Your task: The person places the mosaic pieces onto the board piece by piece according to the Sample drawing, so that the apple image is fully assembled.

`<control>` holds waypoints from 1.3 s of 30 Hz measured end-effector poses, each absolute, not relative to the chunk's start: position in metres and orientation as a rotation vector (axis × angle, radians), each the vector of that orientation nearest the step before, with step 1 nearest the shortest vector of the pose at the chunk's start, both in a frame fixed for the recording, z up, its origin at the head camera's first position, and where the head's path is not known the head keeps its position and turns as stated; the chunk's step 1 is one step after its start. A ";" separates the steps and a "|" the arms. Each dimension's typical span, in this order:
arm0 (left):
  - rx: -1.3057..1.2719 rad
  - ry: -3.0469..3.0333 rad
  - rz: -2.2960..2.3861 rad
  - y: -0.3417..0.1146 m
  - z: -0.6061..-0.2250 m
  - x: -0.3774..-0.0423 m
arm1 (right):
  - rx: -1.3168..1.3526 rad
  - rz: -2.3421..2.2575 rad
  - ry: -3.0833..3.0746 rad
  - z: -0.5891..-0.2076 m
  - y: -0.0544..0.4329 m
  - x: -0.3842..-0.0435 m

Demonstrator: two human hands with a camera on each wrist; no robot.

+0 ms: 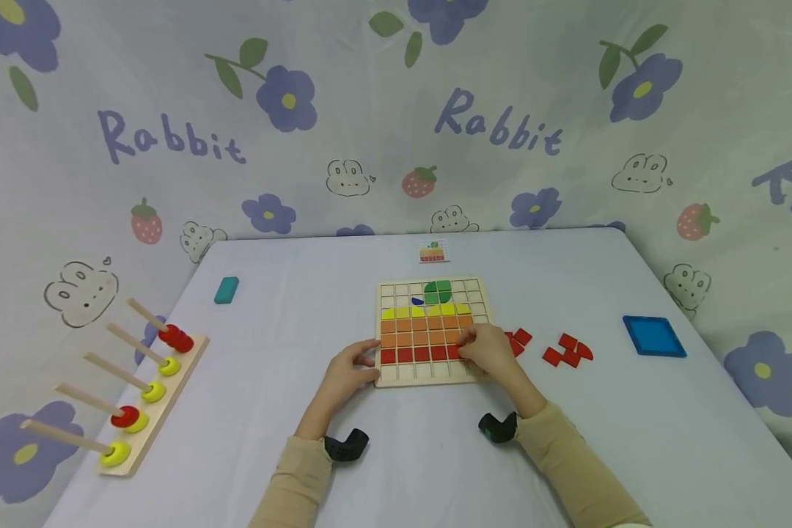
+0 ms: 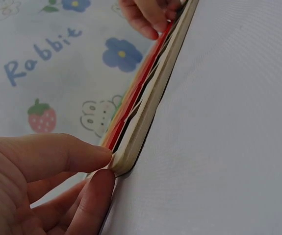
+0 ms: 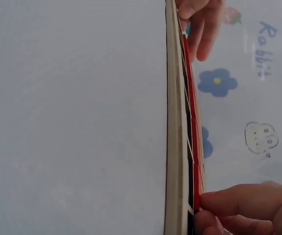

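Note:
A wooden grid board (image 1: 429,374) lies on the table, filled with rows of red, orange and yellow tiles, with green and blue pieces above them. At its near left corner, my left hand (image 1: 345,372) grips the board's edge between thumb and fingers; the left wrist view shows the thumb (image 2: 77,155) at that corner. My right hand (image 1: 491,352) is over the board's right part and pinches a red square tile (image 1: 460,352) at the right end of the red row. In the right wrist view, the fingertips (image 3: 214,199) touch the red tile, mostly hidden by them.
Loose red tiles (image 1: 570,358) lie right of the board, some partly behind my right hand. A pattern card (image 1: 433,251) lies behind the board. A blue tray (image 1: 655,336) is at far right; a teal block (image 1: 226,290) and a peg stand with rings (image 1: 165,411) are at left.

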State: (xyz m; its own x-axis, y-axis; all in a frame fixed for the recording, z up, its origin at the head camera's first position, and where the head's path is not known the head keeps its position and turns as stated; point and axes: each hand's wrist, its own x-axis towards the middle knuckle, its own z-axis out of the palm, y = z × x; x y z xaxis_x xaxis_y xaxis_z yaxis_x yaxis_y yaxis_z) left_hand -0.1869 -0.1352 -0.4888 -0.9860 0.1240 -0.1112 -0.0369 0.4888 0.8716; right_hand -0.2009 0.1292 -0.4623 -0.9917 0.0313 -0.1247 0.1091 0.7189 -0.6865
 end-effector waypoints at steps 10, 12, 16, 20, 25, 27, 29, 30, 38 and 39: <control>0.078 2.568 1.503 -0.136 -0.488 -0.188 | 0.099 -1.318 2.748 -0.447 0.162 -0.208; 0.076 2.567 1.501 -0.136 -0.487 -0.188 | 0.155 -1.390 2.704 -0.443 0.177 -0.210; 0.070 2.572 1.495 -0.136 -0.485 -0.187 | 0.252 -1.538 2.601 -0.440 0.206 -0.212; 0.075 2.585 1.488 -0.136 -0.485 -0.187 | 0.260 -1.541 2.601 -0.439 0.230 -0.210; 0.087 2.586 1.495 -0.137 -0.485 -0.188 | 0.353 -1.460 2.648 -0.445 0.246 -0.209; 0.087 2.587 1.496 -0.137 -0.485 -0.188 | 0.371 -1.425 2.656 -0.447 0.248 -0.209; 0.080 2.586 1.498 -0.137 -0.485 -0.188 | 0.337 -1.372 2.660 -0.451 0.250 -0.209; 0.082 2.591 1.496 -0.137 -0.485 -0.188 | 0.317 -1.333 2.667 -0.452 0.250 -0.209; 0.091 2.582 1.515 -0.136 -0.489 -0.188 | 0.222 -1.031 2.794 -0.455 0.239 -0.206; 0.096 2.582 1.515 -0.136 -0.489 -0.187 | 0.224 -1.008 2.807 -0.454 0.237 -0.206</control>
